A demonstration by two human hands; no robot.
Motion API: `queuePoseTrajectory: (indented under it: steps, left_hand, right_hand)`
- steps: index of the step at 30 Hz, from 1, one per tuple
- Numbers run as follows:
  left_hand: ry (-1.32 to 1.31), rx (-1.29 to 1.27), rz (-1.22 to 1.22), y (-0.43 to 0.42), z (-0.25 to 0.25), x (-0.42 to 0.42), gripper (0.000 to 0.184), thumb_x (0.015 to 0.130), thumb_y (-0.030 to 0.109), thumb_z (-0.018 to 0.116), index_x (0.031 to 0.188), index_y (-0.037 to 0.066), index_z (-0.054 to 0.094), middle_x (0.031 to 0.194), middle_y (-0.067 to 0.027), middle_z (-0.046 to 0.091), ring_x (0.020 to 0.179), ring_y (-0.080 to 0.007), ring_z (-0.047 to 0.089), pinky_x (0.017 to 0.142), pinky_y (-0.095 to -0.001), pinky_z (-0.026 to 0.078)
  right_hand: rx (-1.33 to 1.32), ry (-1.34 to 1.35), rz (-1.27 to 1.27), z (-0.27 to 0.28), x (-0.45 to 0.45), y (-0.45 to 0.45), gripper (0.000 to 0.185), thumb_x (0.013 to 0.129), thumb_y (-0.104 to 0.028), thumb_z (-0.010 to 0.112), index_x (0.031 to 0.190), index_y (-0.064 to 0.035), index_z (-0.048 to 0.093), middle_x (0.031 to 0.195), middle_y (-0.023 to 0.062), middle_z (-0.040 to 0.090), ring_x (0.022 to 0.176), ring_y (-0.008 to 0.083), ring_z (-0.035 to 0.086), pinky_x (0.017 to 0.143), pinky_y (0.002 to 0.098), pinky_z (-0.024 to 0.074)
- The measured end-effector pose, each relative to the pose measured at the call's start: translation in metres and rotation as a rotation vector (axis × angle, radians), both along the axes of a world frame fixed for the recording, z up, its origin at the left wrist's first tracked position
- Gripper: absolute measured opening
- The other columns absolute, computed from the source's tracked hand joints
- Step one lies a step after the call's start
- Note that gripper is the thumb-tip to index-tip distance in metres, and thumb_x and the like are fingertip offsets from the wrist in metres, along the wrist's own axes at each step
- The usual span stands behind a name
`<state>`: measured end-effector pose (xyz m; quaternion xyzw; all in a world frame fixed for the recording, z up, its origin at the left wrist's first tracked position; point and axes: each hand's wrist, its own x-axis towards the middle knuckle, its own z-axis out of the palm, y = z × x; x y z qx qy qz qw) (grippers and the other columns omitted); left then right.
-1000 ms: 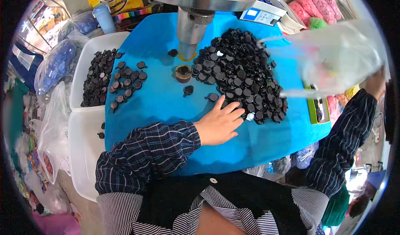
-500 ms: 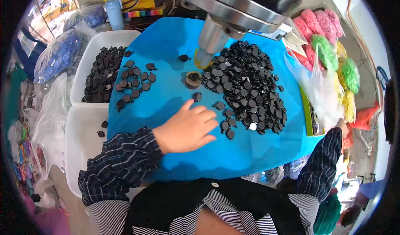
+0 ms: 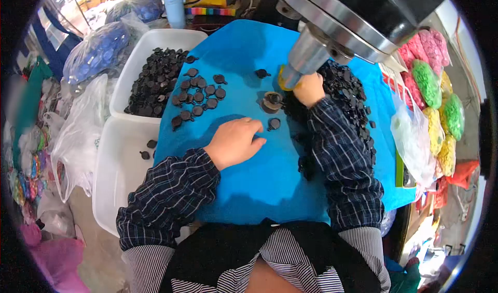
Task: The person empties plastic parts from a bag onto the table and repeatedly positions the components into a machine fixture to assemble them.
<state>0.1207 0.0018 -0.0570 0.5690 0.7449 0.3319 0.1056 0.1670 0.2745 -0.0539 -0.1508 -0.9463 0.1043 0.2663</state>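
Observation:
My left hand [image 3: 234,143] hovers over the blue cloth [image 3: 254,189], palm down, its thumb and index finger apart and holding nothing. Just beyond its fingertips lies a single round black cap with a small tab [image 3: 274,123]. My right hand [image 3: 310,89] is beside the metal shaft [image 3: 306,54] of the machine overhead; the shaft hides its fingertips. Under the shaft's left side, a small round fixture [image 3: 270,108] bears a black cap [image 3: 273,99]. My right forearm crosses the big heap of black caps [image 3: 348,88] and covers part of it.
Several loose caps [image 3: 197,97] lie on the cloth's left side. A white tub [image 3: 120,85] of caps stands left, with a second white tub [image 3: 111,189] nearer me holding a few. The machine head [image 3: 347,18] hangs low. Plastic bags [image 3: 412,137] are at right.
My right hand has come from the plastic bag at the far right to beside the shaft. My left hand has drawn back slightly from the single cap. The camera view has shifted.

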Motion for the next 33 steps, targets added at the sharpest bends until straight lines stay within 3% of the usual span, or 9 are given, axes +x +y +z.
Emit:
queuePoseTrajectory:
  steps: [2,6,9,14,17,21,23,27,33]
  left_hand:
    - [0.009,0.005,0.037,0.004,-0.007,-0.002,0.029,0.085,0.025,0.066,0.103,0.004,0.06,0.09,-0.0138,0.062,0.083,-0.0355,0.062,0.07,-0.045,0.049]
    - [0.027,-0.045,0.064,0.019,0.001,0.001,0.03,0.085,0.024,0.064,0.106,0.003,0.058,0.091,-0.0154,0.063,0.086,-0.0365,0.062,0.071,-0.047,0.049]
    - [0.027,-0.169,0.03,0.029,0.009,0.006,0.029,0.085,0.022,0.063,0.105,0.001,0.056,0.092,-0.0172,0.063,0.089,-0.037,0.061,0.073,-0.0488,0.049]
    - [0.024,-0.002,-0.059,0.033,0.002,0.009,0.027,0.085,0.02,0.061,0.106,0.003,0.057,0.091,-0.0173,0.062,0.088,-0.0375,0.061,0.073,-0.0492,0.049]
    - [-0.058,0.052,-0.049,0.032,0.019,0.003,0.024,0.085,0.019,0.061,0.104,0.004,0.058,0.091,-0.0165,0.062,0.088,-0.0379,0.061,0.073,-0.0493,0.048]
    - [-0.044,0.1,0.12,0.034,0.036,-0.016,0.019,0.085,0.018,0.061,0.098,0.005,0.061,0.092,-0.0151,0.061,0.086,-0.0383,0.06,0.073,-0.0483,0.049]
    - [-0.051,0.128,0.199,0.038,0.038,-0.02,0.017,0.084,0.017,0.063,0.096,0.005,0.063,0.094,-0.0136,0.061,0.088,-0.0367,0.06,0.074,-0.047,0.049]
    - [0.038,0.26,0.272,0.046,0.019,-0.022,0.017,0.083,0.017,0.065,0.095,0.005,0.064,0.096,-0.012,0.061,0.092,-0.0345,0.058,0.076,-0.0447,0.049]
    - [0.099,0.411,0.243,0.052,0.002,-0.034,0.02,0.081,0.018,0.067,0.096,0.005,0.065,0.098,-0.0102,0.06,0.1,-0.0323,0.055,0.081,-0.0428,0.048]
  right_hand:
    - [0.327,-0.26,-0.151,-0.022,-0.002,-0.002,0.031,0.083,-0.034,0.065,0.1,-0.007,0.067,0.121,0.0126,0.06,0.112,0.0309,0.055,0.091,0.0507,0.0421]
    - [0.166,-0.33,-0.064,0.006,0.044,-0.028,0.044,0.085,-0.039,0.063,0.117,-0.0088,0.058,0.131,0.0103,0.053,0.122,0.027,0.048,0.094,0.0512,0.0379]
    - [0.286,-0.273,-0.013,0.006,0.078,-0.04,0.043,0.086,-0.039,0.063,0.116,-0.0083,0.058,0.131,0.0091,0.053,0.119,0.0277,0.05,0.093,0.0522,0.0372]
    - [0.326,-0.296,0.075,0.025,0.108,-0.057,0.041,0.086,-0.034,0.065,0.114,-0.0055,0.058,0.127,0.0118,0.055,0.112,0.0282,0.054,0.089,0.0459,0.0417]
    - [-0.23,-0.56,-0.114,0.052,0.095,-0.051,0.03,0.085,-0.024,0.067,0.105,-0.0022,0.061,0.11,0.0152,0.063,0.103,0.031,0.058,0.084,0.0391,0.0458]
    - [-0.295,-0.162,-0.078,0.026,0.056,-0.025,0.022,0.08,-0.015,0.069,0.095,0.0007,0.064,0.089,0.0172,0.065,0.091,0.034,0.062,0.076,0.0375,0.0487]
    - [0.007,0.248,0.164,0.007,0.031,-0.015,0.02,0.076,-0.013,0.071,0.089,0.0002,0.066,0.082,0.0166,0.065,0.086,0.0343,0.062,0.074,0.0423,0.0492]
    - [0.101,-0.023,0.166,-0.005,0.018,-0.019,0.025,0.072,-0.013,0.071,0.094,-0.0012,0.066,0.086,0.0179,0.066,0.084,0.0355,0.063,0.075,0.0447,0.0499]
    - [0.013,-0.157,-0.034,0.007,0.026,-0.039,0.03,0.072,-0.011,0.071,0.099,-0.0014,0.063,0.092,0.0165,0.066,0.09,0.0362,0.062,0.08,0.0431,0.0501]
